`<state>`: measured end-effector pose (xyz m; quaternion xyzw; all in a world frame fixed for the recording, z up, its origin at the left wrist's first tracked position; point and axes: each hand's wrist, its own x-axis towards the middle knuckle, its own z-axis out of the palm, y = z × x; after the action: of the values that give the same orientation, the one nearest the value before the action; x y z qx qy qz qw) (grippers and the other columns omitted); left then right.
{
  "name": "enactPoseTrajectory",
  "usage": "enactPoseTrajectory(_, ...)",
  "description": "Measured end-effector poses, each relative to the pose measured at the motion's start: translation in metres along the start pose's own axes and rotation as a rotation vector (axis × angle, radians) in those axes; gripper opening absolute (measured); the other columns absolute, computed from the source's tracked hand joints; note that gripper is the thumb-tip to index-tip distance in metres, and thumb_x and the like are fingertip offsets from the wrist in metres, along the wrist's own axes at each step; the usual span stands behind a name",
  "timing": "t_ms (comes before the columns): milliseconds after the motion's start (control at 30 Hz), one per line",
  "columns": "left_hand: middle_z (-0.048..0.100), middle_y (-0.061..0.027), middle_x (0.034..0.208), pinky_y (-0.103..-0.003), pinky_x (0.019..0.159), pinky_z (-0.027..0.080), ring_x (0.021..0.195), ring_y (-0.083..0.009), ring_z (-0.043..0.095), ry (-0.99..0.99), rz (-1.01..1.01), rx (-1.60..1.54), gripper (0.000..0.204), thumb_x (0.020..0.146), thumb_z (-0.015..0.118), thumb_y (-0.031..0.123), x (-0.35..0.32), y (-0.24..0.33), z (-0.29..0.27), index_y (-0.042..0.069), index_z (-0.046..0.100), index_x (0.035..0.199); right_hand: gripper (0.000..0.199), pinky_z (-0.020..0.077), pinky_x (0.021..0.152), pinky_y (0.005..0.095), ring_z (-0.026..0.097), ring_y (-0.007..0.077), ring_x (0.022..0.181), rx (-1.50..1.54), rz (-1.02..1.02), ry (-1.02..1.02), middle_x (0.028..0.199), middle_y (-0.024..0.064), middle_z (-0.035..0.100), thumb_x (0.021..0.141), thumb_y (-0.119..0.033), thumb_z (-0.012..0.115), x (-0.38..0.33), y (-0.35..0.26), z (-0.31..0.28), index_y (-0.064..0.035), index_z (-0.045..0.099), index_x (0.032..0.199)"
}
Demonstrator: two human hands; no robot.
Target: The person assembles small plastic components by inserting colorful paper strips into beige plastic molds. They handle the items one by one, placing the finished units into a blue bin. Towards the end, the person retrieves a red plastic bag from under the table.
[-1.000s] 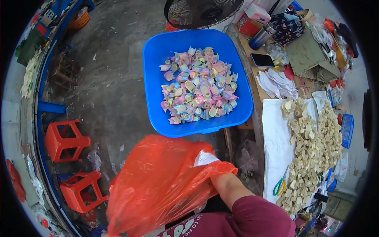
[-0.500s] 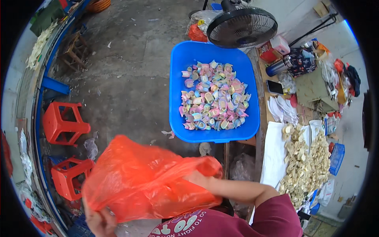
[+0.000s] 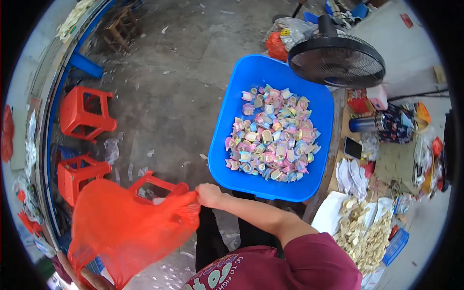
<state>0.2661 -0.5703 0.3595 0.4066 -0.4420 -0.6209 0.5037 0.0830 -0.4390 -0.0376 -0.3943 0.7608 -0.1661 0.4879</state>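
Observation:
A large, thin red plastic bag (image 3: pixel 130 227) billows out to the left in front of me. My right hand (image 3: pixel 210 195) grips its gathered upper edge, arm stretched forward. At the lower left, my left hand (image 3: pixel 89 278) is partly cut off by the picture's edge, its fingers at the bag's lower edge and seemingly closed on it. To the right of the bag stands a blue plastic tub (image 3: pixel 223 145). Inside lie many small pastel pieces (image 3: pixel 273 137) in pink, blue and yellow, like little hollow cups.
A black fan (image 3: pixel 336 60) overhangs the tub's far right corner. On the right bench lie beige flat pieces (image 3: pixel 362 237), a phone (image 3: pixel 353 148) and a steel bottle (image 3: pixel 366 124). Red stools (image 3: pixel 87 113) stand at left; another red stool (image 3: pixel 154 180) is partly behind the bag.
The bag has swung left and now hangs clear of my body. My right hand has come out from the bag's folds to grip its edge; my left hand has moved further left. The view has shifted.

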Motion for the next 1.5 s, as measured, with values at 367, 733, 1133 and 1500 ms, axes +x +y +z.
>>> enactPoseTrajectory(367, 0.053, -0.0125, 0.059, -0.020, 0.026, 0.027, 0.027, -0.0105, 0.031, -0.271, 0.061, 0.043, 0.064, 0.100, 0.029, 0.010, -0.056, -0.015, -0.045, 0.012, -0.009, 0.152, 0.047, 0.0554, 0.048, 0.0359, 0.069, 0.0244, 0.064, 1.125, 0.116, -0.449, 0.098, 0.0150, 0.067, 0.086, -0.011, 0.061, 0.062, -0.062, -0.043, -0.0024, 0.048, 0.130)
enactPoseTrajectory(733, 0.058, -0.0130, 0.070, -0.024, 0.034, 0.031, 0.033, -0.0120, 0.038, 0.402, -0.368, 0.072, 0.031, 0.091, 0.061, 0.024, -0.102, -0.141, -0.068, -0.002, 0.054, 0.105, 0.015, 0.0558, 0.060, 0.0318, 0.064, 0.0187, 0.067, 1.301, -0.075, -0.173, 0.088, 0.0098, 0.066, 0.089, -0.009, 0.056, 0.136, -0.042, -0.142, -0.0025, 0.060, 0.102)
enactPoseTrajectory(1133, 0.062, -0.0143, 0.115, -0.037, 0.070, 0.054, 0.088, -0.0213, 0.066, 0.018, -0.472, -0.012, 0.035, 0.089, 0.063, 0.008, 0.033, -0.323, 0.051, -0.004, 0.056, 0.120, 0.024, 0.0415, 0.040, 0.0268, 0.048, 0.0087, 0.044, 0.404, -0.079, -0.495, 0.064, -0.0011, 0.060, 0.084, -0.028, 0.063, 0.105, -0.089, -0.179, -0.0064, 0.066, 0.094)
enactPoseTrajectory(1500, 0.065, -0.0114, 0.105, -0.045, 0.081, 0.053, 0.093, -0.0264, 0.065, -0.005, -0.754, -0.586, 0.044, 0.094, 0.059, 0.036, 0.042, -0.361, 0.051, 0.003, 0.052, 0.123, 0.062, 0.0494, 0.088, 0.0311, 0.062, 0.0190, 0.100, 0.386, -0.343, -0.299, 0.114, 0.0164, 0.066, 0.076, -0.017, 0.075, 0.116, -0.040, -0.164, 0.0049, 0.052, 0.129)
